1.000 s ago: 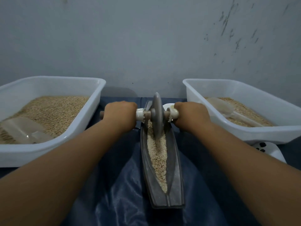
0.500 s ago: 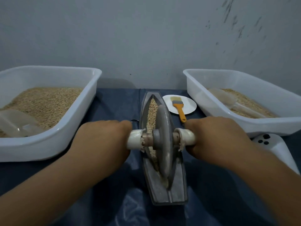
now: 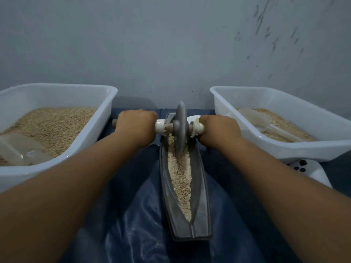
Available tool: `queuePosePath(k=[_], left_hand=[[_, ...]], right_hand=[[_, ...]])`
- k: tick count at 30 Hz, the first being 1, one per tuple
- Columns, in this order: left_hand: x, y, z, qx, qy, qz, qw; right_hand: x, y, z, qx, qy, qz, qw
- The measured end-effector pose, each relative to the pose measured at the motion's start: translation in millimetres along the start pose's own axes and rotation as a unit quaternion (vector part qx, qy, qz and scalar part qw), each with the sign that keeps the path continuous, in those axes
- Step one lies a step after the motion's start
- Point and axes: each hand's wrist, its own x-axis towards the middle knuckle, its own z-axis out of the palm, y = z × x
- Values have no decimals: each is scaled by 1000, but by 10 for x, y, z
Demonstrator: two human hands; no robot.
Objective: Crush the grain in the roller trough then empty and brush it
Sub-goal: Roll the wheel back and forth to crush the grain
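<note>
Both hands clenched on roller axle: left hand (image 3: 137,124), right hand (image 3: 218,128), roller wheel (image 3: 180,128) between them at trough (image 3: 199,205) far end, in grain (image 3: 180,175).

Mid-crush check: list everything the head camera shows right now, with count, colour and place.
trough: one, dark grey, centre of the cloth, running away from the person.
grain in trough: one strip, pale beige, along the groove.
roller wheel: one, grey disc on an axle with white collars, at the trough's far end.
tubs: two, white, left and right, both holding beige grain.
scoops: two, clear, one lying in each tub, right one.
plate: one, white, mostly hidden behind the wheel.
white device: one, dark buttons, below the right tub.
cloth: one, dark blue, under everything.
wall: grey, scuffed upper right.
left hand: grips the left axle end.
right hand: grips the right axle end.
</note>
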Motion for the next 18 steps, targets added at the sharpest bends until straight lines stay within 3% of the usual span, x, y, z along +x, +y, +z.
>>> queuePosePath(k=[5,11,18], left_hand=[[-509,53,-117,-24,0,19,1000],[-1190,58,-374,-46,89,85,991],[-973,70,-224,-22,91,74,993]], right_hand=[[-539,-56,-236,16,-31,-23,999],[-1310,-69,-811,-15,-72,-61,995],[-1070,-81,-621,5,-97,-23,995]])
